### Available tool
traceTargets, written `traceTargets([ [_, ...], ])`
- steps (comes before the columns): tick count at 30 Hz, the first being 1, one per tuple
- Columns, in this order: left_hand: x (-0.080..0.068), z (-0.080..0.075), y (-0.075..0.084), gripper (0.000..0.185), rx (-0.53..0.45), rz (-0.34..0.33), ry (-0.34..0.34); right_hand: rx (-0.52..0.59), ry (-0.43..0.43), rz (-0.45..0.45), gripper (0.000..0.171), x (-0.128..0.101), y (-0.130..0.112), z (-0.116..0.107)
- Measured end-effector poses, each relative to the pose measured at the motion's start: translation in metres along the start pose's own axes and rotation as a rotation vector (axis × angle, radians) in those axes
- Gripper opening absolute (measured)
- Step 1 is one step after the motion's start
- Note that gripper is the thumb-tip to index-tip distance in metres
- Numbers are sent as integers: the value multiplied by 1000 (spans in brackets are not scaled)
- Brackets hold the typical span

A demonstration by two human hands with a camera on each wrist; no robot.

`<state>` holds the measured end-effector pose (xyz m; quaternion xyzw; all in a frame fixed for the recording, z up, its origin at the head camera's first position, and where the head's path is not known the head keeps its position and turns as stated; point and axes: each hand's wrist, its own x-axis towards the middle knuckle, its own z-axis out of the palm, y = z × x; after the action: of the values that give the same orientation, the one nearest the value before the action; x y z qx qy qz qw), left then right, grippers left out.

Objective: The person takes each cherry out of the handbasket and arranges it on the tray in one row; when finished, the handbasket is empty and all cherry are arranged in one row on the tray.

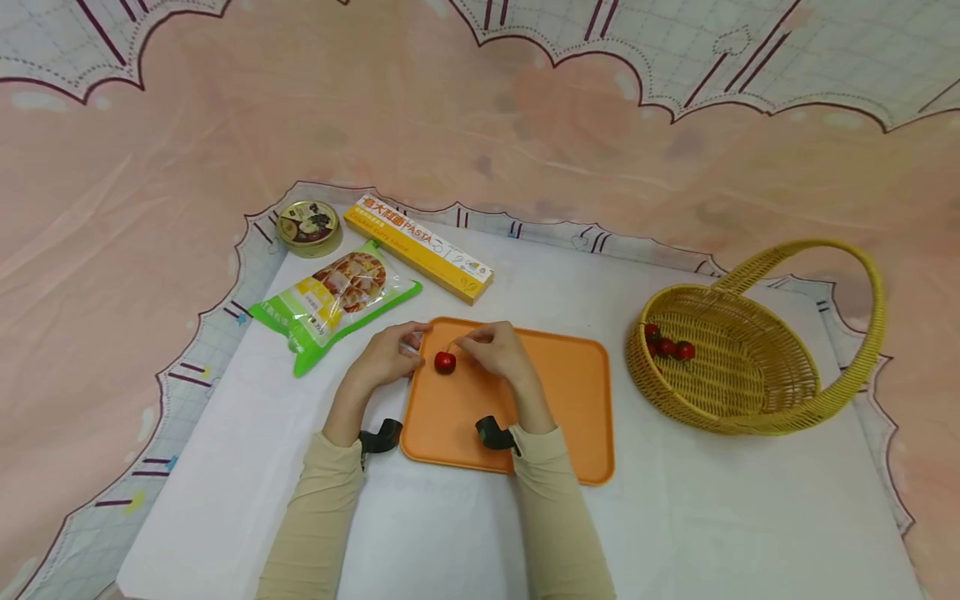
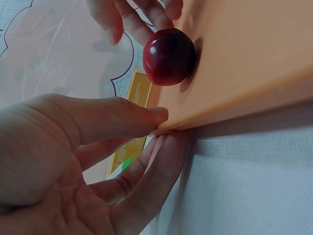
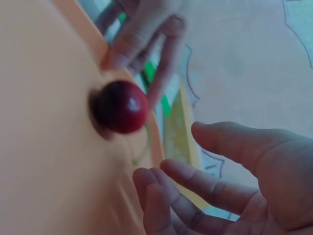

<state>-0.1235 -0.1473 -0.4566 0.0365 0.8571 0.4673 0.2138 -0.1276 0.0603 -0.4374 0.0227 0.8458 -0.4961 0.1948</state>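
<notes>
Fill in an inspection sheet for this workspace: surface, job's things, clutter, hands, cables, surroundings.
Surface: white cloth-covered table, bearing everything listed.
Job's things: small dark-red round cherry lying on the flat orange plastic tray, near its far left corner.
Clutter: yellow woven wicker basket with handle, holding a few red cherries; green snack bag; long yellow pasta box; round gold tin.
Hands: left hand pinches the tray's left edge; right hand is beside the cherry, fingers relaxed, no grip seen.
Cables: nothing seen.
Surroundings: pink patterned fabric backdrop.
</notes>
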Motion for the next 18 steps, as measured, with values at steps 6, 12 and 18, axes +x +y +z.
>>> traceTargets([
  [6, 1, 0, 0, 54, 6, -2, 3, 34, 31, 10, 24, 1, 2, -19],
  [12, 1, 0, 0, 54, 1, 12, 4, 75, 73, 28, 25, -3, 5, -41],
  [18, 1, 1, -2, 53, 3, 20, 6, 62, 106, 10, 29, -4, 15, -64],
])
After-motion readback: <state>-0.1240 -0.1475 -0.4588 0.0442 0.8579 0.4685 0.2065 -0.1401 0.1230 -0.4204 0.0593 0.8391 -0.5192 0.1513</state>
